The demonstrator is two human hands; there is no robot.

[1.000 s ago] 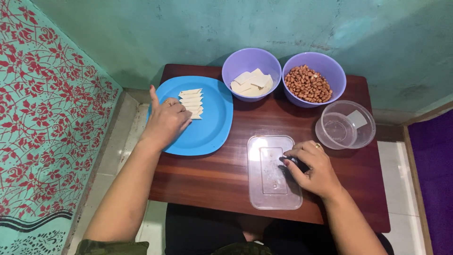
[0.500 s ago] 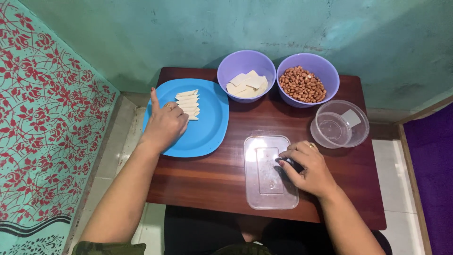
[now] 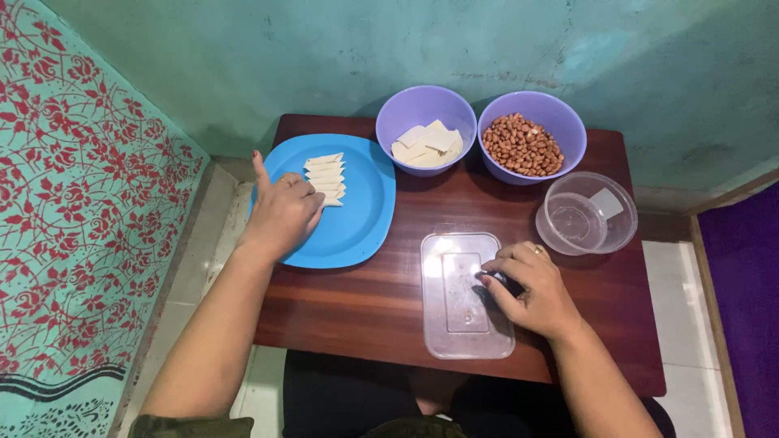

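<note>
At the far left a wall patterned in teal with red flowers (image 3: 73,211) is seen, with a strip of pale tiled floor (image 3: 207,268) left open between it and the dark wooden table (image 3: 357,316). The left hand (image 3: 282,212) is laid on the left part of a round blue plate (image 3: 357,219), which overhangs the table's left edge; the fingers are curled loosely, the index finger is raised, and nothing is gripped. Just beside its knuckles a neat row of pale folded wrappers (image 3: 326,178) is stacked on the plate, and the smooth right half of the plate is left bare. Behind, near the rough teal back wall, a purple bowl (image 3: 425,105) of flat pale wrapper sheets is set, touching a second purple bowl of peanuts (image 3: 531,130). Toward the front edge a clear rectangular plastic lid (image 3: 454,312) is laid flat. The right hand (image 3: 531,288) is rested on the lid's right edge and is closed around a small dark object (image 3: 497,281), whose kind cannot be told. A round clear plastic container (image 3: 586,212) is placed behind that hand, close to the table's right side, where bare wood is left in front of it.
</note>
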